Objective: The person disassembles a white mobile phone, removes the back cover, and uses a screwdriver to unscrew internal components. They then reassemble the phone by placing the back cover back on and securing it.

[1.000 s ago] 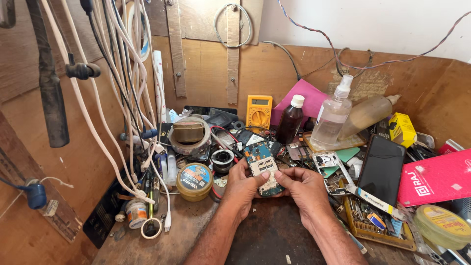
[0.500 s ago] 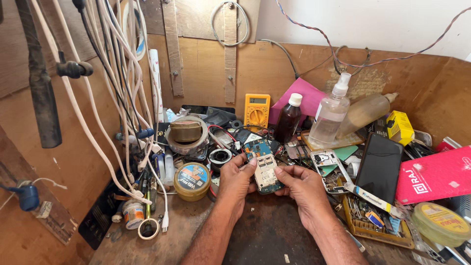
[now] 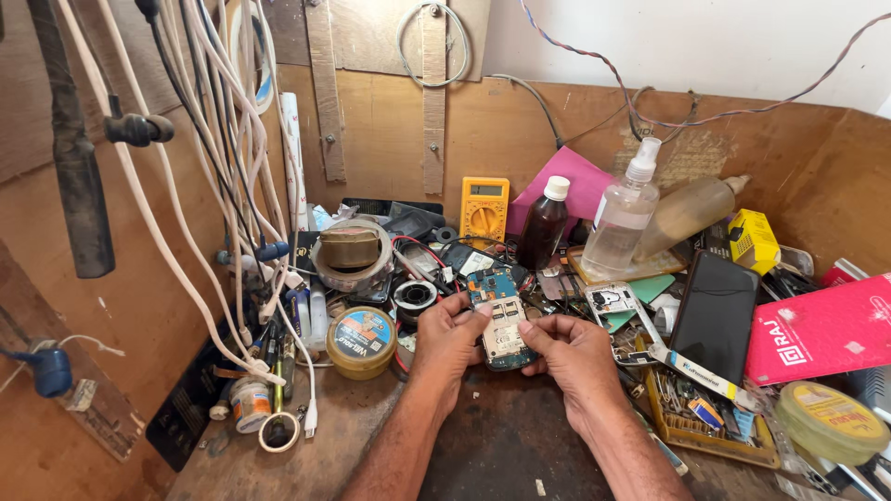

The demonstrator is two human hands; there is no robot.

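I hold an opened mobile phone (image 3: 501, 325) with its blue circuit board exposed, just above the dark worktop (image 3: 501, 445). My left hand (image 3: 447, 336) grips its left edge, thumb near the top of the board. My right hand (image 3: 574, 351) grips its right edge with thumb and fingers. The phone's lower end is hidden behind my fingers.
A round flux tin (image 3: 360, 340) sits left of my hands, a solder spool (image 3: 414, 298) behind. A yellow multimeter (image 3: 484, 209), brown bottle (image 3: 543, 225) and spray bottle (image 3: 624, 216) stand at the back. A black phone (image 3: 716, 314), pink boxes (image 3: 817, 330) and parts tray (image 3: 698, 417) lie right. Cables (image 3: 213, 176) hang left.
The phone board has turned from tilted to upright between my hands, and my hands have shifted slightly on its edges. The camera view moved a little.
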